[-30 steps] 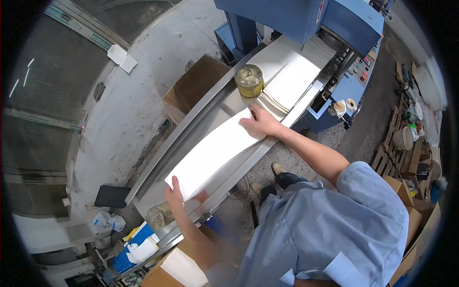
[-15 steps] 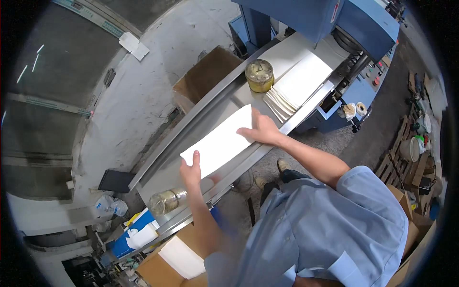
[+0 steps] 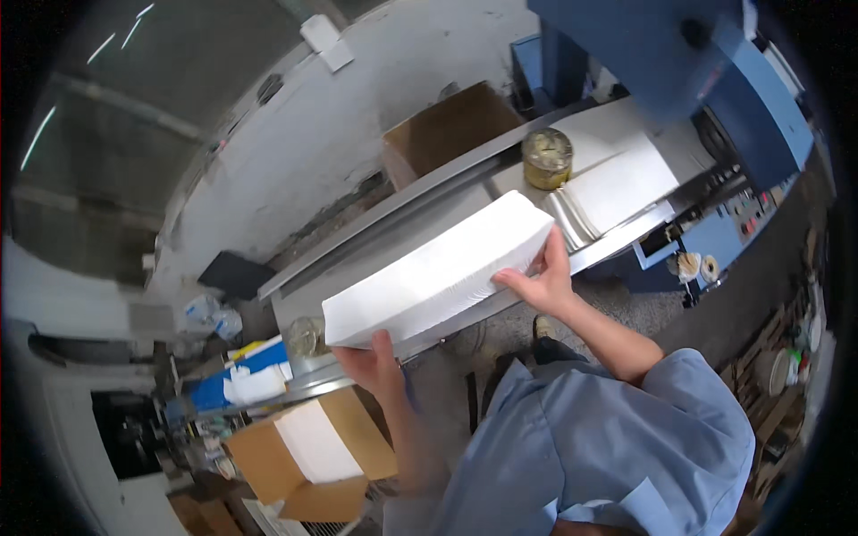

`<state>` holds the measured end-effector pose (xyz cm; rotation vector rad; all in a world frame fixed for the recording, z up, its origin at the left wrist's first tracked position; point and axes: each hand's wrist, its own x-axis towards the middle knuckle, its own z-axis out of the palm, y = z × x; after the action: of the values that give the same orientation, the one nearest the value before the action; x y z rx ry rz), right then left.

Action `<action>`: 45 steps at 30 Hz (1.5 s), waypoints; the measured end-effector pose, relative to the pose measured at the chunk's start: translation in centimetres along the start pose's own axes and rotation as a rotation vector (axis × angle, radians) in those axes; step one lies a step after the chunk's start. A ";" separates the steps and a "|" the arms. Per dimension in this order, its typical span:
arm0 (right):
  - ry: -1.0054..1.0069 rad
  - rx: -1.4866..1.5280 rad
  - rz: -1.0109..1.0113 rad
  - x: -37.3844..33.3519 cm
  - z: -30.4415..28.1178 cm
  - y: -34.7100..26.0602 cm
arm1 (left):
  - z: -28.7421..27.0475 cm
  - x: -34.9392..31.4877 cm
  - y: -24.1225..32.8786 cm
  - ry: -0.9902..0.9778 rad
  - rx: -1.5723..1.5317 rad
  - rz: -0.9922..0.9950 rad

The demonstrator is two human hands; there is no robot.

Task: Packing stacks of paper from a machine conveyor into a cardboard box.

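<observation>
Over one metal table [image 3: 366,255], two hands [image 3: 371,362] [image 3: 547,286] clasp one white paper stack [image 3: 438,263] near its ends.

Paper stack [image 3: 438,268] between hands [image 3: 379,368] [image 3: 551,284], carton [image 3: 451,132] behind table [image 3: 313,295]

Between the paper stack [image 3: 438,268] and the raised far rail [image 3: 422,196], a bare strip of the metal tray [image 3: 308,290] is left free. The stack's near side is occupied by the left hand [image 3: 371,364] and right hand [image 3: 547,281]. Toward the blue machine [image 3: 617,54], passage is obstructed by a yellowish cylinder [image 3: 547,161] and flat sheets [image 3: 621,183]; the left end is narrowed by a second cylinder [image 3: 307,338].
</observation>
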<state>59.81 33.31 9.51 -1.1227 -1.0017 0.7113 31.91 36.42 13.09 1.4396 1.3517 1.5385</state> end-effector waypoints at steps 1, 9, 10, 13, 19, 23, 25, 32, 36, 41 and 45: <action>0.003 0.005 -0.021 -0.2 0.7 -0.6 | -0.7 -0.7 0.8 0.028 -0.063 0.057; -0.311 0.074 0.038 -4.4 9.5 -1.8 | -11.1 -6.5 5.2 0.292 0.060 -0.177; -0.319 0.046 0.041 -5.4 11.2 -2.1 | -13.4 -7.6 4.4 0.380 0.065 -0.180; -0.438 -0.096 -0.045 -8.4 16.3 -1.6 | -19.8 -10.8 1.2 0.430 0.099 -0.118; -0.749 -0.057 -0.073 -16.9 29.5 -3.7 | -32.8 -16.7 0.8 0.711 -0.098 -0.157; -0.892 0.034 0.019 -22.8 38.1 -5.3 | -40.5 -20.4 -0.8 0.831 -0.097 -0.209; -0.979 0.014 -0.009 -24.8 41.8 -4.8 | -43.7 -21.6 -1.8 0.873 -0.041 -0.168; -1.227 0.148 -0.001 -30.0 54.3 -4.3 | -52.3 -22.1 -3.2 1.109 -0.043 -0.179; -1.319 0.287 0.152 -33.4 63.2 -5.0 | -58.6 -20.5 -5.0 1.202 0.097 -0.260; -1.426 0.391 0.181 -36.8 77.6 2.0 | -68.2 -16.7 -11.5 1.275 0.158 -0.220; -1.495 0.173 0.209 -40.2 89.7 8.1 | -77.1 -13.4 -18.4 1.321 0.296 -0.241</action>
<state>-38.27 35.81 -0.12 -0.3838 -1.9808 1.8649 -42.86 9.41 1.02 0.1720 2.4108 2.2485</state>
